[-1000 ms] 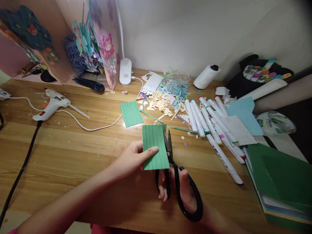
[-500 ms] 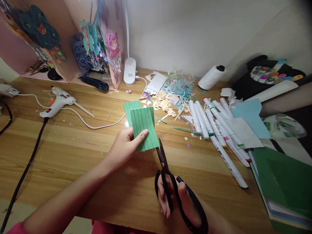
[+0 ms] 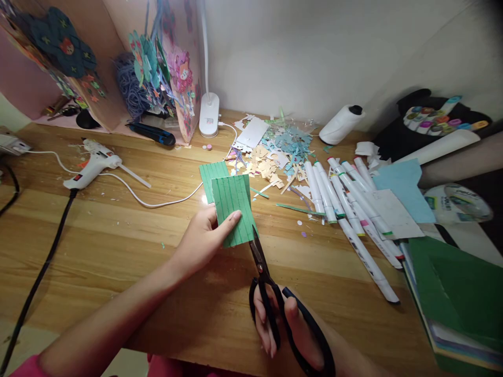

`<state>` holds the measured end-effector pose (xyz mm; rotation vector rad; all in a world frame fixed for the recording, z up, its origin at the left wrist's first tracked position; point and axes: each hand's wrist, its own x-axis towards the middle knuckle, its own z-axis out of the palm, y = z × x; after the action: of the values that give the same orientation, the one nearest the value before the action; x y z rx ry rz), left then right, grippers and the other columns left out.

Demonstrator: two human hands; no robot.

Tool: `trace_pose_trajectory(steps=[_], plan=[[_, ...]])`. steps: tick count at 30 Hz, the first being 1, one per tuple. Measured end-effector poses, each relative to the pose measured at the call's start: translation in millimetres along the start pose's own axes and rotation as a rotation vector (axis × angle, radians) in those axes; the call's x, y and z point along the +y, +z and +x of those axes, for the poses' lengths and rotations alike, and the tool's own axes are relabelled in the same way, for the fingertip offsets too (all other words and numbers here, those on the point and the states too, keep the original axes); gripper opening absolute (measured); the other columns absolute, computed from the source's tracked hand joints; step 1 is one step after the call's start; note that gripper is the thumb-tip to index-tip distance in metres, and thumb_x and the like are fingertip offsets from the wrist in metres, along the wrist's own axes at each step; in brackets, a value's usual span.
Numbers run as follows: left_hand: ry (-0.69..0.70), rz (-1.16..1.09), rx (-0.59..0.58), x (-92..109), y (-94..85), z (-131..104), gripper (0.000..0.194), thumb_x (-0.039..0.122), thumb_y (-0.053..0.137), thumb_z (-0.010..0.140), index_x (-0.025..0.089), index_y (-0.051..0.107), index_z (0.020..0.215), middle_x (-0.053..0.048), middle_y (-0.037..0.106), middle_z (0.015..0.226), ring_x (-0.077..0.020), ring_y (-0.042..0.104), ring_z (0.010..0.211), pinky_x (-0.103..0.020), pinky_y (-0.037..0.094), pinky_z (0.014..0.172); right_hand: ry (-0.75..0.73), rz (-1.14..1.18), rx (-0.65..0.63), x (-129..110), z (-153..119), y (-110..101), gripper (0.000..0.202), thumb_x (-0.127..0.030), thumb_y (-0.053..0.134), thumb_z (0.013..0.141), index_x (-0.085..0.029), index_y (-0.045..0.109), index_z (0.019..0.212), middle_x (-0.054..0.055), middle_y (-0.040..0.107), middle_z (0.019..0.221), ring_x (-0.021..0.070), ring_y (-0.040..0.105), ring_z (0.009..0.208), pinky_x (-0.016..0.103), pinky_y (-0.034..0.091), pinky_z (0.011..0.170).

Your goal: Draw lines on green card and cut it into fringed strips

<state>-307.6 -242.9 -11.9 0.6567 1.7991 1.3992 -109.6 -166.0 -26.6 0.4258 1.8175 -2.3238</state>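
My left hand pinches a piece of green paper marked with dark lines, its thumb lying across the front. Fingers and thumb of my right hand are through the loops of black-handled scissors. The blades meet the lower right corner of the green paper, with one blade in front of its edge. Behind the held sheet, a second lined green piece shows at the upper left; its lower part is hidden.
Paper scraps are heaped near the wall. Several white markers lie to the right, beside green sheets. A glue gun with its cord sits at left. A blue-black cutter and a lamp base stand further back.
The scissor blades have shifted slightly left and now overlap the paper's lower right edge. The held paper has moved a little right and down.
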Motion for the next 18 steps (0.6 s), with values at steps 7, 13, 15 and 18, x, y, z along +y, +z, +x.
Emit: trace_pose_trajectory(steps=[7, 13, 15, 18], plan=[[0.001, 0.024, -0.033, -2, 3.9, -2, 0.035, 0.049, 0.056, 0.082, 0.015, 0.063, 0.076, -0.001, 0.059, 0.072, -0.013, 0.052, 0.062, -0.019, 0.039, 0.049, -0.025, 0.024, 0.045, 18, 0, 2, 0.07, -0.078, 0.012, 0.079, -0.017, 0.046, 0.081, -0.001, 0.048, 0.055, 0.0109, 0.046, 0.047, 0.023, 0.038, 0.049], [0.001, 0.001, -0.027, 2, 2.2, -2, 0.033, 0.047, 0.057, 0.082, 0.015, 0.063, 0.077, -0.001, 0.058, 0.074, -0.0126, 0.051, 0.062, -0.019, 0.04, 0.05, -0.011, 0.027, 0.052, 22, 0, 3, 0.072, -0.081, 0.009, 0.075, -0.018, 0.044, 0.082, -0.003, 0.045, 0.055, 0.0105, 0.043, 0.047, 0.023, 0.038, 0.051], [-0.005, -0.002, -0.028, 2, 2.5, -3, 0.033, 0.047, 0.057, 0.081, 0.015, 0.062, 0.077, -0.001, 0.058, 0.073, -0.0127, 0.051, 0.063, -0.019, 0.04, 0.05, -0.012, 0.039, 0.047, 21, 1, 3, 0.072, -0.081, 0.01, 0.075, -0.018, 0.045, 0.082, -0.003, 0.046, 0.055, 0.0104, 0.043, 0.047, 0.023, 0.037, 0.051], [-0.003, -0.001, -0.026, 2, 3.2, -4, 0.033, 0.047, 0.057, 0.082, 0.015, 0.061, 0.076, -0.001, 0.056, 0.073, -0.0122, 0.05, 0.063, -0.019, 0.04, 0.05, -0.021, 0.057, 0.043, 17, 0, 2, 0.07, -0.08, 0.016, 0.077, -0.017, 0.046, 0.082, -0.002, 0.047, 0.056, 0.0103, 0.044, 0.047, 0.023, 0.037, 0.05]])
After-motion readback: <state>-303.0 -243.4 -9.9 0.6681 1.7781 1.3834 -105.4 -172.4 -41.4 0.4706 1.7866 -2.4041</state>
